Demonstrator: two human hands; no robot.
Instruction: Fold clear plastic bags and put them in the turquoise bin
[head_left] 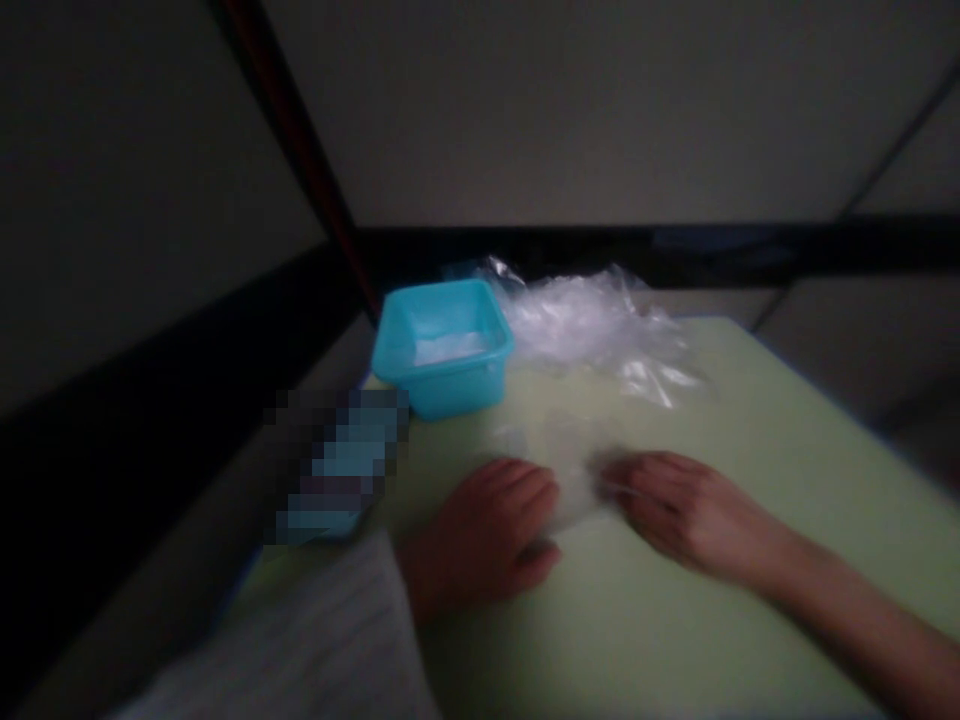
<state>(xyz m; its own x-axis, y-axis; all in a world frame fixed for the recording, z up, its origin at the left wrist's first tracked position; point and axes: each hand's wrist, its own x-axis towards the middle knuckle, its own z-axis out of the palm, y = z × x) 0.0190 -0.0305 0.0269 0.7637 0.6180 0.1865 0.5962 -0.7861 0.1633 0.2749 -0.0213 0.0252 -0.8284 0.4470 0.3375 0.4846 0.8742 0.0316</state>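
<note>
A small clear plastic bag [577, 480] lies on the pale green table between my two hands, its outline faint and blurred. My left hand [487, 530] rests palm down over the bag's left edge, thumb apart from the fingers. At the other side, my right hand [679, 510] has its fingers closed on the bag's right edge. Motion smears those fingertips, and a thin pale line shows beside them.
A turquoise plastic basket [457, 390] with something white inside stands at the back left. Beside it, a heap of crumpled clear plastic bags [585, 320] spreads across the table's [637, 640] far end. A pixelated object [341, 470] lies at the left edge. Walls rise behind.
</note>
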